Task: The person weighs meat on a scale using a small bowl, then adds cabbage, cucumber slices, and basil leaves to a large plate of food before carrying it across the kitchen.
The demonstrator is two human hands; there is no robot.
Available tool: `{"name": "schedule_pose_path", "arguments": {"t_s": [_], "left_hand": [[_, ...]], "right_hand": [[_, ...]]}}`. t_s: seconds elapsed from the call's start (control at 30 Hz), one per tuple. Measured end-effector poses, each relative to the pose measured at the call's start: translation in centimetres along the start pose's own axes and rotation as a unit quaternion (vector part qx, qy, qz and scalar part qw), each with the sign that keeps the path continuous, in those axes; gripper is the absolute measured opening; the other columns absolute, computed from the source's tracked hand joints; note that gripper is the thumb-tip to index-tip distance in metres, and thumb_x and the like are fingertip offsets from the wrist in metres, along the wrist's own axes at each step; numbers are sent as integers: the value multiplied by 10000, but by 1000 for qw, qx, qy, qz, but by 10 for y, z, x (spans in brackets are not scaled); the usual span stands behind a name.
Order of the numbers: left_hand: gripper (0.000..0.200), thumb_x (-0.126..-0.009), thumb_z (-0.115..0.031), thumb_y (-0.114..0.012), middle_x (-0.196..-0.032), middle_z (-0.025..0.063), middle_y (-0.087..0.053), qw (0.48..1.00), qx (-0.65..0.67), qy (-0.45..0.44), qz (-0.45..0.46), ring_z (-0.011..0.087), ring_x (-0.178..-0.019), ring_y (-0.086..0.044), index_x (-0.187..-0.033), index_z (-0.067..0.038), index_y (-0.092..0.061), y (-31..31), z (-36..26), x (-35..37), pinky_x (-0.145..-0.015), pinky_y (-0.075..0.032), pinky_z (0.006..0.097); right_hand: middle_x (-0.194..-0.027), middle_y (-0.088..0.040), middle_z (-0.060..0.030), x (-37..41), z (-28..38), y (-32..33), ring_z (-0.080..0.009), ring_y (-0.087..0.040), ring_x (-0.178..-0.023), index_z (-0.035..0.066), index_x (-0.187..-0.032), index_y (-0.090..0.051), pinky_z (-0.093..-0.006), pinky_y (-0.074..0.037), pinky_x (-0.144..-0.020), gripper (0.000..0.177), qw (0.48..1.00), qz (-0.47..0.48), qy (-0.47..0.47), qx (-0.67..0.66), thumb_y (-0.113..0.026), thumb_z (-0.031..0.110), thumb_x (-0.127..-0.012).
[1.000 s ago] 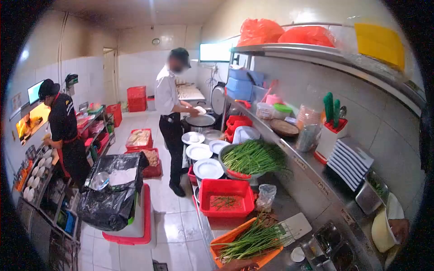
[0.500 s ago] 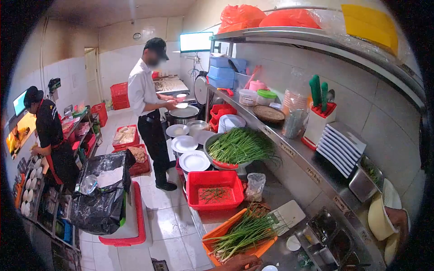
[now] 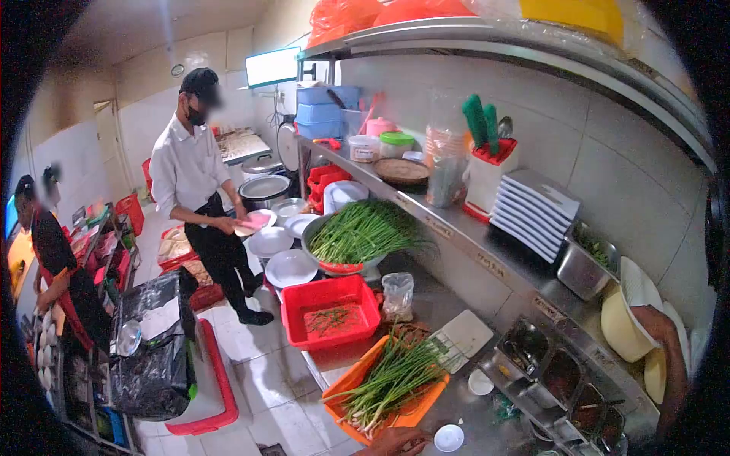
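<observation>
My left hand (image 3: 401, 442) shows at the bottom edge, partly cut off, with its fingers drawn together. Right at its fingertips is a small round white dish (image 3: 449, 438); what the fingers hold, I cannot tell. Above this hand sits an orange basket (image 3: 435, 400) with spring onions (image 3: 388, 387) lying across it. At the far right my right hand (image 3: 652, 322) is closed on the rim of a cream plastic basin (image 3: 625, 319), which is tilted on its side. A pale perforated colander (image 3: 637, 287) shows at the basin's upper edge.
A red tub (image 3: 296, 323) holds green scraps beside a bowl heaped with chives (image 3: 369, 232). Metal sauce containers (image 3: 563, 376) stand in front. A shelf (image 3: 471, 243) carries a knife block (image 3: 490, 178) and white trays (image 3: 532, 220). A co-worker (image 3: 194, 167) handles a plate; others stand left.
The view has shifted right, and the counter items appear further left and higher. My right hand remains at the basin. The co-worker in white has turned, with the hands now lower over a plate.
</observation>
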State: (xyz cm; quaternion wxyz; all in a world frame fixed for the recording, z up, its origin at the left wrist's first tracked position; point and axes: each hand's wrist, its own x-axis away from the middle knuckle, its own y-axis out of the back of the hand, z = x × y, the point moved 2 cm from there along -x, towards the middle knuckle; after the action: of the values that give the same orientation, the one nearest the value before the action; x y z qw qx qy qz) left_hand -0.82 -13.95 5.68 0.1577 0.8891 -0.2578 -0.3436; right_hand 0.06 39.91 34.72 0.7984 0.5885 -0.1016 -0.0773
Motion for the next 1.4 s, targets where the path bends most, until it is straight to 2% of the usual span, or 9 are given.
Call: {"name": "schedule_pose_path", "arguments": {"t_s": [0.2,0.27,0.6,0.77,0.87,1.03,1.13,1.27,1.4], "left_hand": [[154,-818,-142,-581,-668,54,-569,992,25,-107,-58,216,-544,-543,-962,-92,-599,-2,-13,-16,-486,-434,332],[146,-827,-146,-575,-685,57,-576,989,58,-130,-46,212,-553,-546,-955,-82,-602,-12,-18,-26,-492,-436,330],[151,-862,-173,-549,-782,74,-606,963,27,-269,-1,210,-604,-561,-944,-59,-606,-48,-56,-62,-539,-457,340],[207,-878,-208,-535,-808,113,-587,957,100,-262,72,243,-651,-560,-974,-32,-586,-73,-62,-71,-583,-472,354],[222,-882,-211,-530,-814,116,-580,947,179,-261,54,255,-694,-564,-990,-24,-580,-83,-68,-81,-604,-472,345],[212,-786,-124,-624,-938,74,-606,922,367,-52,115,195,-880,-581,-971,-36,-570,-98,-89,-105,-785,-463,331],[477,-825,-492,-502,-1020,64,-598,678,705,171,119,271,-994,-555,-1087,-96,-543,-110,-131,-130,-850,-447,458],[536,-861,-539,-395,-1211,88,-521,269,876,359,176,255,-1117,-497,-1184,-127,-509,-164,-137,-120,-928,-410,436],[491,-874,-503,-406,-1191,67,-537,386,744,484,250,213,-1053,-541,-1184,-135,-508,-213,-136,-78,-898,-440,378]], "right_hand": [[-1238,-506,-135,-26,7,-2,-223,-407,-1198,-16,-1235,-472,-318,-296,-1012,392,984,22,-54,-168,-473,125,-870],[-1226,-514,-143,-24,-3,3,-239,-440,-1166,-26,-1221,-480,-331,-304,-1010,387,990,7,121,77,-466,39,-839],[-1142,-536,-148,-15,-34,5,-248,-501,-1057,31,-1122,-543,-326,-388,-892,399,988,-61,37,139,-611,100,-734],[-1044,-545,-135,-5,-12,0,-239,-525,-975,25,-1079,-551,-320,-414,-855,386,963,-149,112,194,-668,132,-726],[-1143,-505,-156,14,34,19,-265,-478,-1077,16,-1140,-507,-348,-368,-929,429,954,-294,-54,11,-635,241,-797],[-1268,-416,-151,96,112,3,-276,-385,-1181,51,-1229,-466,-364,-302,-1002,506,892,-438,-64,-95,-548,388,-861],[-1084,-501,-129,152,157,-48,-265,-484,-1006,81,-1116,-512,-361,-384,-880,370,941,-321,19,-104,-591,302,-829],[-966,-542,-100,189,153,-188,-279,-529,-919,81,-937,-581,-356,-440,-786,279,967,-204,112,-106,-628,309,-783],[-1044,-497,-105,236,128,-282,-263,-469,-1012,86,-911,-574,-364,-408,-825,284,974,-226,21,26,-629,321,-762]]}}
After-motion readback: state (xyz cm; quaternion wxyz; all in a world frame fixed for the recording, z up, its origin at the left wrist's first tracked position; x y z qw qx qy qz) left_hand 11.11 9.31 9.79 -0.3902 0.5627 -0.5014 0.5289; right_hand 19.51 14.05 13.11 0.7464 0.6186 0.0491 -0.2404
